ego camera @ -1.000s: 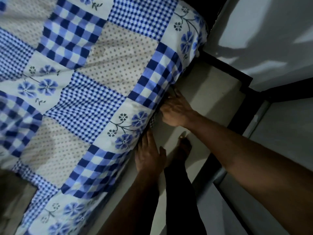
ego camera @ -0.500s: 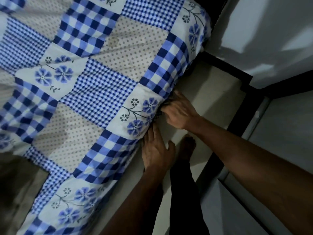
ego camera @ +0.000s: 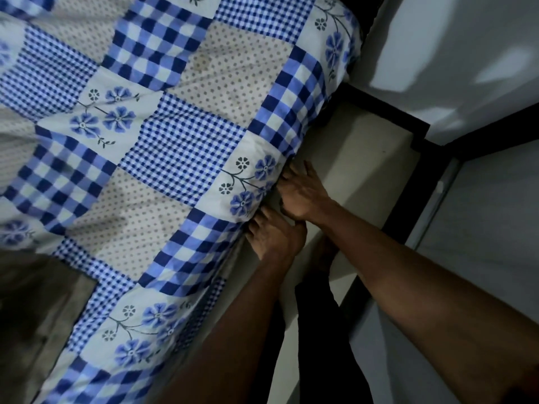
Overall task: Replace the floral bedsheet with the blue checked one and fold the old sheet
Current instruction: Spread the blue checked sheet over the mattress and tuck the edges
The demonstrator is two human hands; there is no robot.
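At the far left, low down, a dim grey-brown patch (ego camera: 38,325) shows beside the corner of the sheet; what it is cannot be told. The blue checked bedsheet (ego camera: 163,147), a patchwork of large checks, fine gingham, dotted squares and blue flower panels, lies spread over the bed and fills most of the view, draped over the mattress edge on its right side. At that edge the left hand (ego camera: 274,237) presses against the side of the mattress with fingers (ego camera: 256,225) straight and together, tips pushed in under the hanging cloth. Just above it, touching, the right hand (ego camera: 300,193) lies flat as well, its fingertips hidden behind the sheet's border, so whether either hand pinches cloth cannot be told. Beside them runs the pale floor (ego camera: 361,158), with a bare foot (ego camera: 326,255) below the hands. Further right, a black skirting line (ego camera: 388,106) meets the white wall (ego camera: 455,59).
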